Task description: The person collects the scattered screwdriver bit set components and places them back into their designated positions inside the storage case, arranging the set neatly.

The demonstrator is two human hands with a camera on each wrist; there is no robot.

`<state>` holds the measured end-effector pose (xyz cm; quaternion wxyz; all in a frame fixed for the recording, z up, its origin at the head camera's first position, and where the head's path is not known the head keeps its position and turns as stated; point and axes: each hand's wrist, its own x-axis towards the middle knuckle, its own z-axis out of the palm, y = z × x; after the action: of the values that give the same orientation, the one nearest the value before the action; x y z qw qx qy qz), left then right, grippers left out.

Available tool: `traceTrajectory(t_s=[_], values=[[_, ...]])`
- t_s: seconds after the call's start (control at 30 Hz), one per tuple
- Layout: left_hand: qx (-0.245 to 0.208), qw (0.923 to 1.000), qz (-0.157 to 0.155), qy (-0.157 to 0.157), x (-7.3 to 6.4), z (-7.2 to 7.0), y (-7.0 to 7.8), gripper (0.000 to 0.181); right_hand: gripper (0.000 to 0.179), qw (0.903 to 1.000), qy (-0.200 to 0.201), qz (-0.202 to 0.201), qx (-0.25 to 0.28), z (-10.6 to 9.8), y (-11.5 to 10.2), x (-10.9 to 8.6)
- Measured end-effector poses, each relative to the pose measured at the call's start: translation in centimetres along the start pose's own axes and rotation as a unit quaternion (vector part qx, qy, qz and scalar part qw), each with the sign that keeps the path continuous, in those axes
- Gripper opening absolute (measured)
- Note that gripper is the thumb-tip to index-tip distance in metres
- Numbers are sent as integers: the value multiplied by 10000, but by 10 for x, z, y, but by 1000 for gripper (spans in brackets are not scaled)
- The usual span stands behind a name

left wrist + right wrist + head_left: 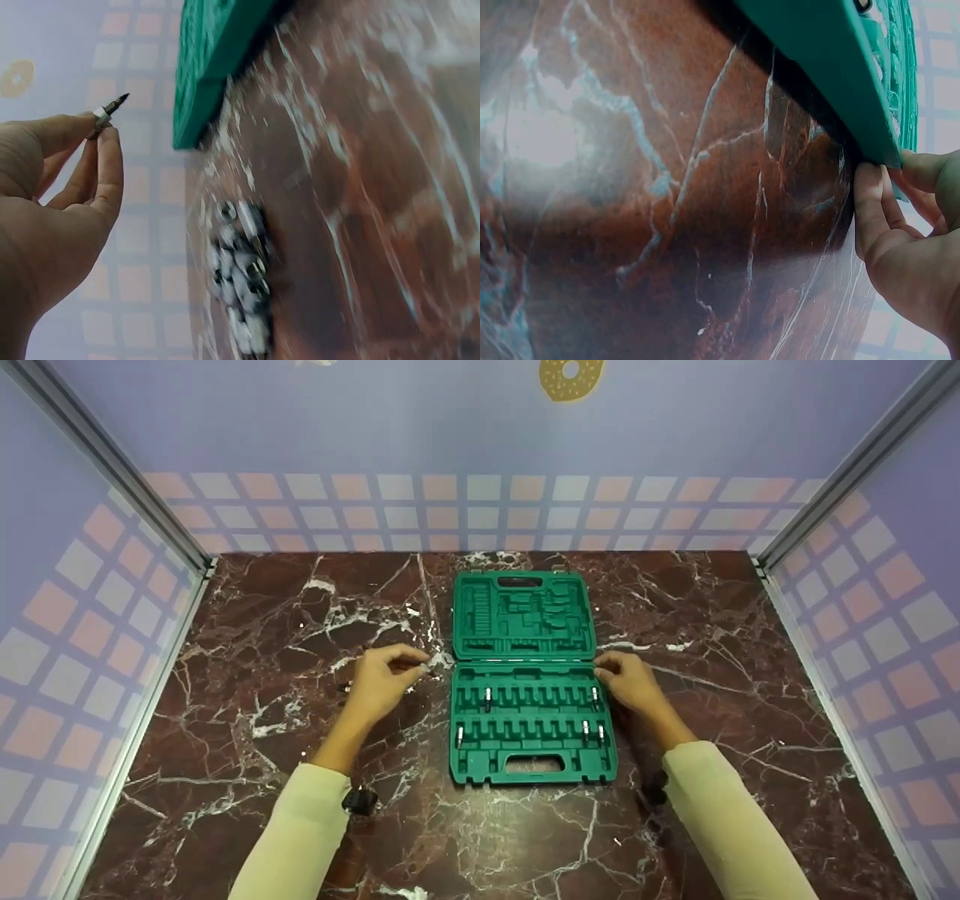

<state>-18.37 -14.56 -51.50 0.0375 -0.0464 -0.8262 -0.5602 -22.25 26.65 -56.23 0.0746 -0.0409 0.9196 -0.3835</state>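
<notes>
An open green plastic case (480, 763) lies flat, its moulded lid (525, 615) folded back. Several metal bit sockets stand in its slots, one of them a socket (487, 699) in the upper row. Left of the case, my left hand (382, 679) pinches a small bit socket (112, 111) between thumb and fingertips, its dark tip pointing outward. At the case's right edge by the hinge, my right hand (628, 679) grips the rim, thumb above and fingers at the side (907, 225).
A pile of metal sockets (244, 277) lies on the dark marbled table (337, 225) under the left hand, mostly hidden in the head view. Patterned wall panels (480, 450) enclose the back and both sides. The lid reaches close to the back wall.
</notes>
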Motion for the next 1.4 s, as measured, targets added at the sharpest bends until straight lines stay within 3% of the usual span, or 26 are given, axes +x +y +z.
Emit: traceTrajectory(t_s=[0.27, 0.53, 0.87, 1.2, 1.4], values=[[-145, 9980, 139, -599, -2, 21, 17, 17, 22, 10000, 29, 92, 7, -1, 0, -1], [-20, 9952, 19, -978, -3, 39, 30, 16, 23, 9999, -37, 104, 20, 0, 2, -1], [-79, 9894, 212, -1435, -4, 67, 43, 15, 21, 10000, 29, 39, 5, 1, 0, 1], [41, 9789, 318, -2018, -6, 98, 55, 13, 21, 10000, 70, -12, -13, 1, 0, 1], [36, 9686, 186, -2479, -8, 117, 61, 13, 22, 10000, 3, 66, -51, 1, 1, 0]])
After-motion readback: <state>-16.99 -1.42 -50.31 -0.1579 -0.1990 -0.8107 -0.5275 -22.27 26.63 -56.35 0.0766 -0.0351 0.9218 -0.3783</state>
